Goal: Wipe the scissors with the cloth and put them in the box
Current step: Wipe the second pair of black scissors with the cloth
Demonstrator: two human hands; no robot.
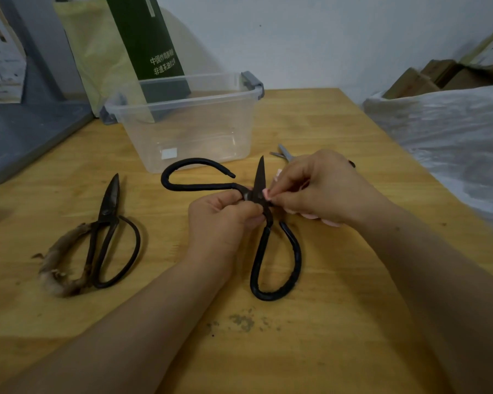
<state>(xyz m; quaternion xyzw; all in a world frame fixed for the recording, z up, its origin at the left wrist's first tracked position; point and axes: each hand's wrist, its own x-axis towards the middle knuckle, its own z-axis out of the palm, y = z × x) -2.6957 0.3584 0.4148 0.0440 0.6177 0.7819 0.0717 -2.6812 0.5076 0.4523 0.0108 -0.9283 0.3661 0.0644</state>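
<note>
A pair of black scissors [276,251] is spread wide open above the wooden table [339,137], with one blade pointing up and away and one looped handle out to the left. My left hand [219,223] grips them at the pivot. My right hand [322,189] pinches the upright blade just above the pivot. A pale pink scrap shows at its fingertips; I cannot tell whether it is a cloth. The clear plastic box [239,115] with grey latches stands open just behind the scissors, with nothing in it.
A second pair of dark scissors [108,220] lies shut at the left, one handle wrapped in frayed brown cloth [60,265]. Silver scissor tips [283,152] stick out behind my right hand. A green carton [145,38] stands behind the box. Dirt specks [242,321] lie near me.
</note>
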